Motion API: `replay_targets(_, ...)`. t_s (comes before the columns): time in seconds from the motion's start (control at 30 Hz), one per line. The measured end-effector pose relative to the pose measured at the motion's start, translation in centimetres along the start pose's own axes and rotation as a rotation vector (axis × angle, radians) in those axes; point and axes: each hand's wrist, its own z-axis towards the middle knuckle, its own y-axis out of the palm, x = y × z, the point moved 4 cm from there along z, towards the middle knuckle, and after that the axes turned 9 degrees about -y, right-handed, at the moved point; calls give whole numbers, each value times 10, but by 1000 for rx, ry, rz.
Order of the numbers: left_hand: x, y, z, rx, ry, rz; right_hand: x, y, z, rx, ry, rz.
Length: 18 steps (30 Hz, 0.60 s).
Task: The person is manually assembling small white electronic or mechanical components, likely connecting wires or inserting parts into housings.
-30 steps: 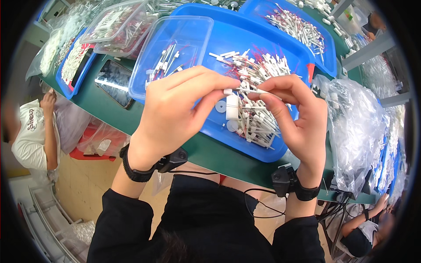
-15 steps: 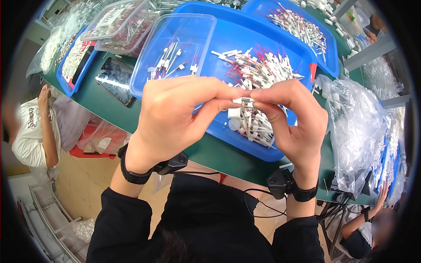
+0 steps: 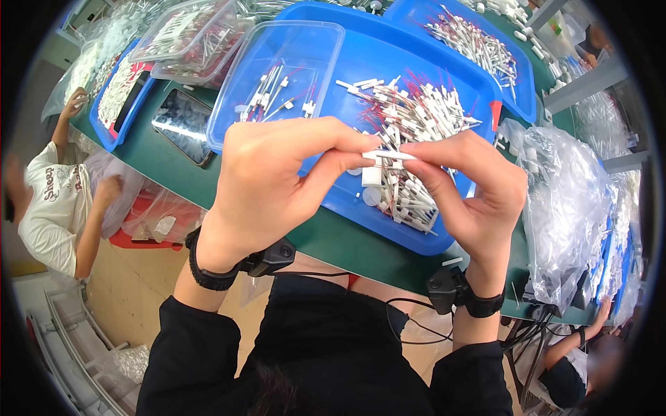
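Since the earlier frame, your right hand (image 3: 479, 179) has drawn slightly away from your left hand (image 3: 267, 177), baring more of the slim white rod (image 3: 393, 155) between them; at the left, a co-worker's hand (image 3: 74, 104) has risen toward the small blue tray (image 3: 106, 141).

You hold the rod above the large blue tray (image 3: 392, 48). Your left thumb and index finger are nearly closed, pinching its left end; your right thumb and index are parted only slightly, at its right end, and you cannot tell how firmly they grip. Its long axis runs left to right, almost level, dipping a little at the right.

Below it, the smooth plastic tray contains a heap of white sticks (image 3: 433, 118) with fine red wires, plus a squarish white block (image 3: 372, 177) and a round, flat translucent disc (image 3: 372, 197). The clear rectangular tub (image 3: 300, 45) overlapping the tray's left side has a few scattered sticks with white collars. Beyond, the far blue tray (image 3: 525, 104) bears another wired heap, and the stacked clear boxes (image 3: 182, 31) are packed with similar parts. The small tray is full of short white pieces. A glossy smartphone (image 3: 182, 126) lies near the tub on the green tabletop (image 3: 347, 243); crinkled clear bags (image 3: 569, 208) bulge at the right.
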Motion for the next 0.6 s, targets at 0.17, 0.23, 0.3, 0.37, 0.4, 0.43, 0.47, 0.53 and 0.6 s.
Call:
replay_targets(0.17, -6, 1, 1, 24, -39, -173, 1, 2, -2, -1, 5, 10)
replay_targets(0.23, -11, -1, 2, 88, -131, -322, 10, 6, -6, 95, 184, 215)
replay_targets(0.3, -24, 0, -4, 161, -314, -644, 13, 9, -10, 133, 271, 310)
replay_targets(0.37, -24, 6, -7, 185, -285, -683, 15, 14, -12, 182, 361, 451)
replay_targets(0.4, -23, 8, -8, 213, -274, -699, 15, 17, -12, 184, 362, 460)
replay_targets(0.43, -21, 10, -9, 241, -264, -714, 14, 20, -13, 182, 360, 463)
replay_targets(0.47, -21, 14, -9, 320, -272, -794, 13, 23, -15, 190, 380, 472)
replay_targets(0.53, -22, 15, -10, 394, -160, -586, 12, 29, -16, 202, 398, 478)
replay_targets(0.6, -18, 15, -13, 534, 65, -191, 10, 32, -17, 178, 379, 426)
